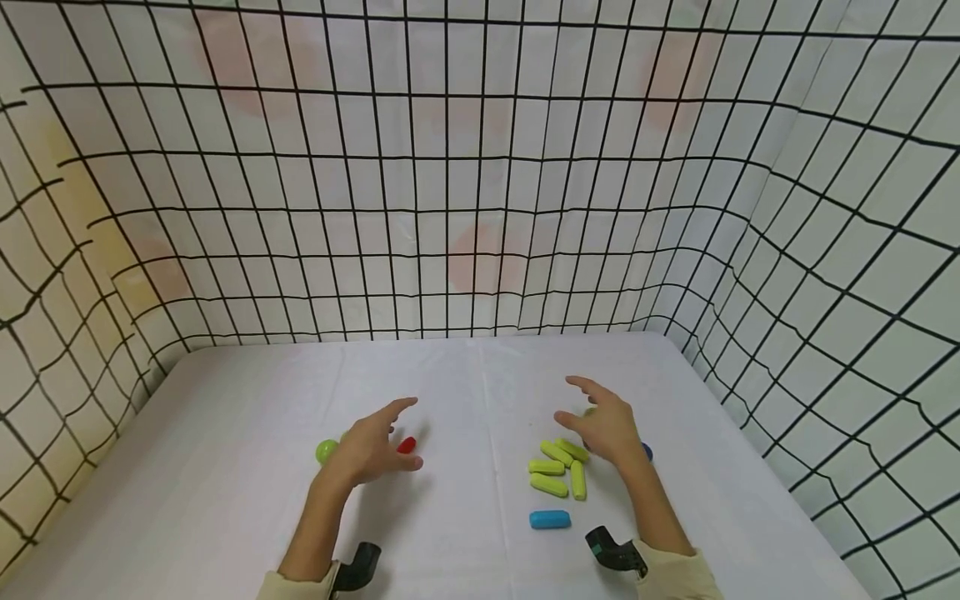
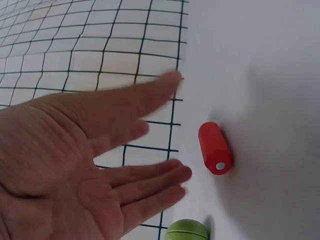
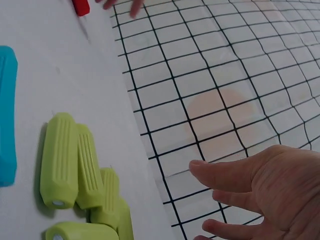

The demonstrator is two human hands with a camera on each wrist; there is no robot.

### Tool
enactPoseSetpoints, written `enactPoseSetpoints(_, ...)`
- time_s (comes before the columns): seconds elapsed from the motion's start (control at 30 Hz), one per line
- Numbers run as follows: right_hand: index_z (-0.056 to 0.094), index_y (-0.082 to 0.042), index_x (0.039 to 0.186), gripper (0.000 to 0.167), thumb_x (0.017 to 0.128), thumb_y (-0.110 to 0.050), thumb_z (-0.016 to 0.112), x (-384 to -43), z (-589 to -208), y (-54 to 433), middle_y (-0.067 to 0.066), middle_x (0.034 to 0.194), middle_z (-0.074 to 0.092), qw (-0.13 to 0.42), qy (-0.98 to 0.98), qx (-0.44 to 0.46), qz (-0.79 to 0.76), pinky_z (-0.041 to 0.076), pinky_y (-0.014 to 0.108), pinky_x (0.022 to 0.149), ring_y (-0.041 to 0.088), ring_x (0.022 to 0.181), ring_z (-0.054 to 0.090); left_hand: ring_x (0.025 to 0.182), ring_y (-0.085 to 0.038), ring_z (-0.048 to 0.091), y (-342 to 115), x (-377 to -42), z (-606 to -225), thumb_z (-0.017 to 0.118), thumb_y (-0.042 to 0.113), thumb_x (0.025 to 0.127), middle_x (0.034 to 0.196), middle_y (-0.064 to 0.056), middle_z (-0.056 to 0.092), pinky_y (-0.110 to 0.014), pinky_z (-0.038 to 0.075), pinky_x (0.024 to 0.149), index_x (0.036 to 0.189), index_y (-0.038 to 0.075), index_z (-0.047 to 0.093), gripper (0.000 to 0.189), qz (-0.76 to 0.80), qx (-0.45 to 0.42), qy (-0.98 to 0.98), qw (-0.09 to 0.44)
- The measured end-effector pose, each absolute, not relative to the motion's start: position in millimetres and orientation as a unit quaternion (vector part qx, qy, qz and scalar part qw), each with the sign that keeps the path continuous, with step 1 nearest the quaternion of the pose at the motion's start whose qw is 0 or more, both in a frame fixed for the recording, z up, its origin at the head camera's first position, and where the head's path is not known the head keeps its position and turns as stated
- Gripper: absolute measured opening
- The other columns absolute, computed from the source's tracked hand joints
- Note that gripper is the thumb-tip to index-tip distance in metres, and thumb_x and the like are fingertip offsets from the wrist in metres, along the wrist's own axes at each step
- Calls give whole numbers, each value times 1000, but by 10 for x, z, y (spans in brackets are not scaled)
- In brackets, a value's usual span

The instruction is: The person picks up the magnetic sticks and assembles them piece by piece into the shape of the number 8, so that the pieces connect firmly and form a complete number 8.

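Observation:
My left hand hovers above the table with thumb and fingers spread and nothing between them. Closest to it is a short red rod with a silvery round end. Beside its outer edge sits a green ball. My right hand is also raised and spread, holding nothing. Below and inward of it lie several yellow-green ribbed rods in a loose cluster, some with silvery ends. Nearer me is a light blue rod. A dark blue ball and a green piece are mostly hidden by the right hand.
A white cloth covers the table. Black wire mesh stands along the back and both sides, with pale sheeting behind it. Each wrist carries a black camera mount.

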State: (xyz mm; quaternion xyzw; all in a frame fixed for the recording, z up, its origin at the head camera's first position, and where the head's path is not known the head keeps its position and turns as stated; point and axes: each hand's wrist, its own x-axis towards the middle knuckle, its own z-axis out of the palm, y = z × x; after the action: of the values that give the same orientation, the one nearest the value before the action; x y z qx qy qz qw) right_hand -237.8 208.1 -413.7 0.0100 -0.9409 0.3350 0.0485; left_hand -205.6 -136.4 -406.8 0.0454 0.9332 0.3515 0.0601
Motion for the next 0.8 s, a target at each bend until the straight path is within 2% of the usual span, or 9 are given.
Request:
enactPoseSetpoints(0.03, 53, -12, 146, 62, 90, -27, 75, -2386, -4140, 2107, 26, 143, 56, 44, -941, 7, 337, 48, 61, 98, 46, 132, 52, 121, -37, 63, -1368, -2056, -4073, 89, 17, 75, 133, -24, 64, -49, 55, 87, 149, 18, 50, 83, 342, 46, 936, 60)
enactPoseSetpoints(0.1, 53, -12, 147, 63, 90, -29, 75, -2401, -4147, 2162, 27, 143, 55, 35, -939, 3, 341, 48, 61, 99, 45, 133, 51, 120, -37, 63, -1377, -2061, -4088, 88, 13, 75, 130, -24, 66, -51, 55, 88, 147, 15, 53, 80, 329, 46, 941, 62)
enactPoseSetpoints(0.3, 52, -13, 147, 64, 90, -32, 75, -2422, -4160, 2313, 25, 145, 55, 15, -939, -12, 343, 49, 59, 99, 43, 132, 52, 99, -28, 66, -1388, -2084, -4121, 87, 9, 75, 120, -22, 69, -43, 55, 77, 141, 12, 58, 72, 317, 40, 945, 73)
enactPoseSetpoints(0.47, 54, -11, 146, 62, 90, -30, 75, -2419, -4146, 2443, 25, 141, 58, 15, -938, -13, 346, 51, 58, 96, 42, 128, 56, 86, -23, 62, -1398, -2092, -4149, 83, 4, 75, 104, -17, 71, -38, 54, 71, 133, 9, 64, 62, 312, 32, 947, 73)
enactPoseSetpoints(0.67, 54, -10, 145, 61, 91, -31, 74, -2431, -4141, 2602, 24, 139, 60, 21, -938, -17, 347, 50, 57, 97, 42, 127, 57, 76, -22, 60, -1403, -2106, -4167, 81, 2, 75, 87, -11, 69, -36, 51, 65, 125, 5, 68, 51, 308, 30, 948, 71)
enactPoseSetpoints(0.8, 56, -10, 144, 61, 91, -32, 75, -2426, -4152, 2689, 24, 137, 61, 19, -940, -20, 339, 51, 56, 96, 41, 125, 58, 73, -21, 61, -1403, -2122, -4191, 80, 2, 76, 84, -10, 69, -34, 50, 63, 121, 3, 69, 46, 304, 28, 950, 68)
